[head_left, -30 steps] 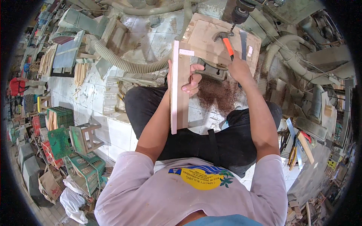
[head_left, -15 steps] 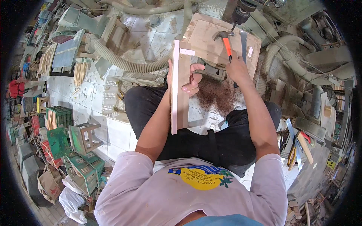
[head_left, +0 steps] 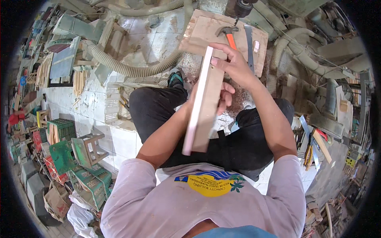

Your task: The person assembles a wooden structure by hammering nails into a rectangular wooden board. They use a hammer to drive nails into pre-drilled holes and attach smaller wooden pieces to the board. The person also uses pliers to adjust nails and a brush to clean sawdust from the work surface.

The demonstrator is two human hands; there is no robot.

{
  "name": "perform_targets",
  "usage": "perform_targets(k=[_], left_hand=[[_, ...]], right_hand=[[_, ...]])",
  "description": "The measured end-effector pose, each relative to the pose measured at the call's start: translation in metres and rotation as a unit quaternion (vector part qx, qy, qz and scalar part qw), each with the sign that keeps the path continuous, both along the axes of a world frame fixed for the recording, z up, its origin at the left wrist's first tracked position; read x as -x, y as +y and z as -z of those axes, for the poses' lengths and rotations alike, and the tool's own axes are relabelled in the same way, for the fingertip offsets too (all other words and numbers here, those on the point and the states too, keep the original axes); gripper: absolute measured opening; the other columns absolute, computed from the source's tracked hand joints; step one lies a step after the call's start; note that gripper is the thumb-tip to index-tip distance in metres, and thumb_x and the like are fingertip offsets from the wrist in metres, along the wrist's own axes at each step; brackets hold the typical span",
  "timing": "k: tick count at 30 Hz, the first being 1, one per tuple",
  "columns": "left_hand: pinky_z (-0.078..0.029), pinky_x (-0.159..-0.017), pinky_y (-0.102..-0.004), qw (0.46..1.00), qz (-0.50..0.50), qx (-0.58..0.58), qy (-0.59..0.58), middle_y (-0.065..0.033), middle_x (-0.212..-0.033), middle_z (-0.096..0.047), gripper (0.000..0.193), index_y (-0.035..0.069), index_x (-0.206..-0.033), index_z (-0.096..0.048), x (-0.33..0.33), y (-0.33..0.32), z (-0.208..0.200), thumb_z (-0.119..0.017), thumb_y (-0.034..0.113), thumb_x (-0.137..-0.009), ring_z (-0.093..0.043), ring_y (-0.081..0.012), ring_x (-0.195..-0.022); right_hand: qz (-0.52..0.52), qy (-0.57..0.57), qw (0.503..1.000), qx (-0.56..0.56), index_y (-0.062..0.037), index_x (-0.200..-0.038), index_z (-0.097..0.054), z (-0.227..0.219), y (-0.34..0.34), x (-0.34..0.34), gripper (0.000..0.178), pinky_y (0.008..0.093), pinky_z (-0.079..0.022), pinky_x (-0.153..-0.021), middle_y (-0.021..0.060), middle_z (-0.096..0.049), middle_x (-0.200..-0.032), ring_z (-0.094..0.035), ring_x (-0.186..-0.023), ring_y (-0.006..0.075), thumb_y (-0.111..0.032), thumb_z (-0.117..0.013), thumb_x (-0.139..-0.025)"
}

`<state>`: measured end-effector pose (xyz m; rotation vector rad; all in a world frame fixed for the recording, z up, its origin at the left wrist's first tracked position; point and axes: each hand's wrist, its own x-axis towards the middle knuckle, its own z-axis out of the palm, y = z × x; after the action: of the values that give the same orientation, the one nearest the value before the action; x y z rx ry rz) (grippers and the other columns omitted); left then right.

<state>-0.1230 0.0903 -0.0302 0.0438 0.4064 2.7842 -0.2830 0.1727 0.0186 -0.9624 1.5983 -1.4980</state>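
Holding board [head_left: 209, 99] w/ LH [head_left: 226, 97], RH [head_left: 237, 66]

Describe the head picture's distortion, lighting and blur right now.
Head view: fisheye bending toward a dark round border; head view: white floor tiles brightly lit at left; head view: wooden piece seemingly slightly blurred at its lower end, the hammer crisper.

hammer [head_left: 230, 38] on board [head_left: 203, 33], left of strip [head_left: 249, 47]; wood piece [head_left: 209, 95] in hands [head_left: 238, 68], before board; hose [head_left: 131, 71] at left
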Motion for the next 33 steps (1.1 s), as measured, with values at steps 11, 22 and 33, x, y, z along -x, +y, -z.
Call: perform_targets(k=[11, 22, 33], left_hand=[[-0.049, -0.071, -0.0227, 0.814, -0.35, 0.443, -0.137, -0.0059, -0.098, -0.065, 0.042, -0.002, -0.138, -0.05, 0.005, 0.023, -0.067, -0.054, 0.004, -0.096, -0.06, -0.0067, -0.082], [-0.047, -0.07, -0.0196, 0.781, -0.324, 0.521, -0.121, -0.0022, -0.1, -0.068, 0.04, -0.003, -0.135, -0.059, 0.003, 0.054, -0.089, -0.057, 0.004, -0.096, -0.055, -0.0024, -0.079], [-0.05, -0.072, -0.0223, 0.769, -0.282, 0.566, -0.094, -0.0055, -0.1, -0.069, 0.045, -0.004, -0.137, -0.055, -0.001, 0.06, -0.108, -0.058, 0.002, -0.092, -0.06, -0.0054, -0.082]], right_hand=[[0.105, -0.068, 0.991, -0.055, -0.0058, -0.125, -0.067, -0.018, 0.038, 0.023, 0.036, 0.023, -0.046, -0.057, 0.0004, -0.069, -0.09, -0.058, -0.069, 0.0057, -0.02, -0.068, -0.093], [0.123, -0.091, 0.988, 0.004, -0.0045, -0.122, -0.068, -0.032, 0.069, 0.021, 0.031, 0.0245, -0.048, -0.062, 0.0021, -0.067, -0.095, -0.059, -0.077, 0.0076, -0.018, -0.051, -0.1], [0.123, -0.075, 0.99, 0.015, -0.0033, -0.125, -0.066, -0.049, 0.088, 0.019, 0.033, 0.0265, -0.049, -0.075, 0.0034, -0.067, -0.099, -0.061, -0.086, 0.0098, -0.016, -0.053, -0.098]])
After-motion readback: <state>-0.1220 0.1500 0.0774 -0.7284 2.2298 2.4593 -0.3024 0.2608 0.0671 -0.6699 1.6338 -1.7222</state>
